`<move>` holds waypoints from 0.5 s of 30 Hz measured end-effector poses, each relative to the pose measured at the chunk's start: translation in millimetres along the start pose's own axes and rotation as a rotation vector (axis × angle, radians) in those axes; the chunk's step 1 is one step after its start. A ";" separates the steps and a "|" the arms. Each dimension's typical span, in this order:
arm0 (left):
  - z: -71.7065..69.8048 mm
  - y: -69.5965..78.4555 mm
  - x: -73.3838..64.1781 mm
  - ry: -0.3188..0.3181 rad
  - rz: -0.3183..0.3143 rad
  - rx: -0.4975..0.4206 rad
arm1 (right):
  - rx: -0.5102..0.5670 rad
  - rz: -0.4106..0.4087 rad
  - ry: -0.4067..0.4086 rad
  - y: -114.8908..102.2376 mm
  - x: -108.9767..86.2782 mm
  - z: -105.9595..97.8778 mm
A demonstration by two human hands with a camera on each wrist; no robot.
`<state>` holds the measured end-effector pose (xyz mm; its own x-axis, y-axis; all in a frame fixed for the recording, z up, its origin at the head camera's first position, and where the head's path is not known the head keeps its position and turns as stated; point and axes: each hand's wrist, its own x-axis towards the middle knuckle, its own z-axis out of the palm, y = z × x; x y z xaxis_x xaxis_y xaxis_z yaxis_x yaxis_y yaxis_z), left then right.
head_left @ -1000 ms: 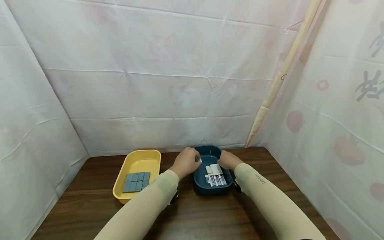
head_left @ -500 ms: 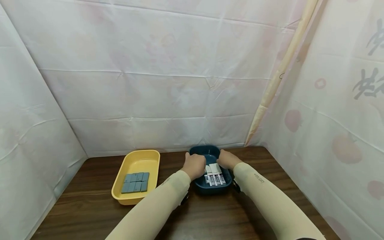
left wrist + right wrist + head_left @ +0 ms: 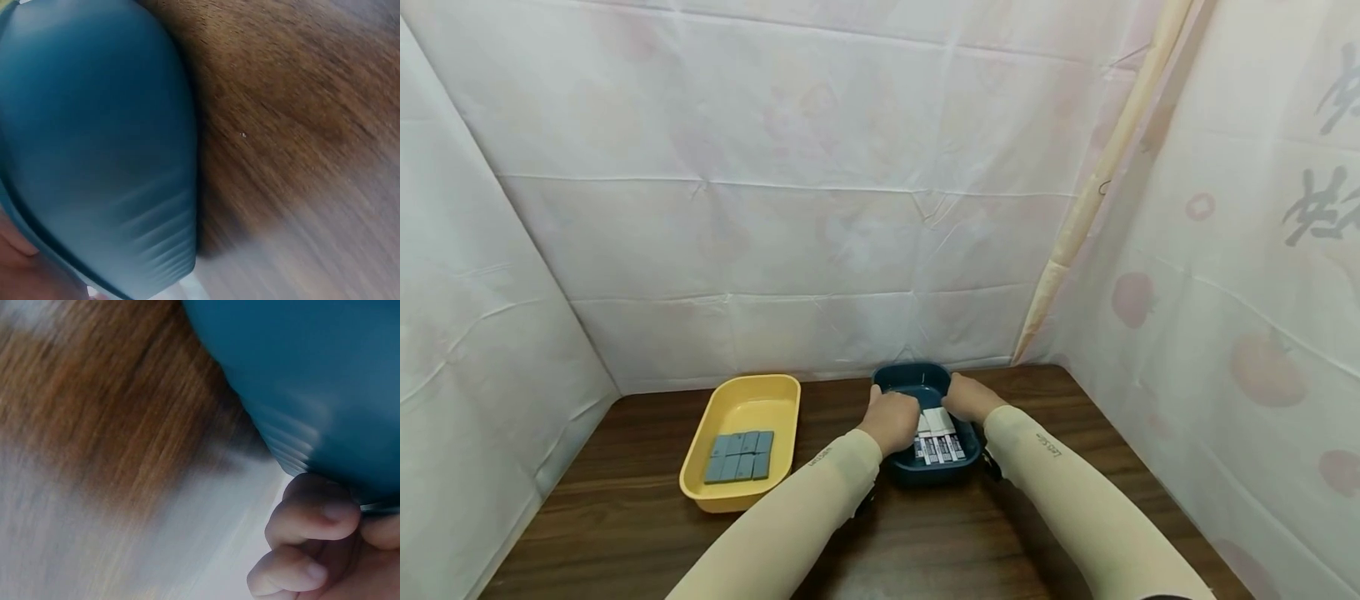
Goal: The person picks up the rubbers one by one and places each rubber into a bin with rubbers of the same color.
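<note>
My left hand (image 3: pixel 892 419) reaches over the near left rim of the dark blue tray (image 3: pixel 917 477), its fingers curled down inside and mostly hidden by the back of the hand. In the left wrist view a sliver of white shows by the fingers (image 3: pixel 17 265), which hold an eraser. Labelled white erasers (image 3: pixel 942 448) lie in a tidy row in the tray, other white ones behind them. On the far right side my right hand (image 3: pixel 972 400) grips the tray's rim; the right wrist view shows its curled fingers (image 3: pixel 312 515) against the blue wall.
A yellow tray (image 3: pixel 700 454) stands to the left, with several flat grey blocks (image 3: pixel 737 457) laid in rows. Both trays sit on a dark wooden table (image 3: pixel 617 492). White cloth (image 3: pixel 805 250) hangs behind and at both sides, with a pale pole (image 3: pixel 1097 200) in the back right corner.
My left hand, pinching a small white piece a second ago, has moved right and down into the blue tray. That tray shifted slightly; my right hand stays on its rim.
</note>
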<state>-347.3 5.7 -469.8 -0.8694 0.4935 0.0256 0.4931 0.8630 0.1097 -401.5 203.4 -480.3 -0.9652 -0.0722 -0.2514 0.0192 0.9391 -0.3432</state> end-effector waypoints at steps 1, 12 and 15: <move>-0.4 -0.3 0.0 0.000 0.007 0.003 | -0.004 -0.003 0.001 0.1 -0.1 -0.4; 1.5 -1.4 -0.5 -0.033 0.019 0.013 | 0.007 0.016 -0.004 -0.3 2.0 0.4; -0.2 -2.6 -1.7 -0.017 0.011 -0.001 | 0.019 0.027 -0.013 2.2 8.8 2.7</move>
<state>-347.2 2.6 -469.9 -0.8632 0.5047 0.0101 0.5027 0.8574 0.1102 -409.3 203.9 -485.7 -0.9609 -0.0515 -0.2720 0.0499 0.9342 -0.3532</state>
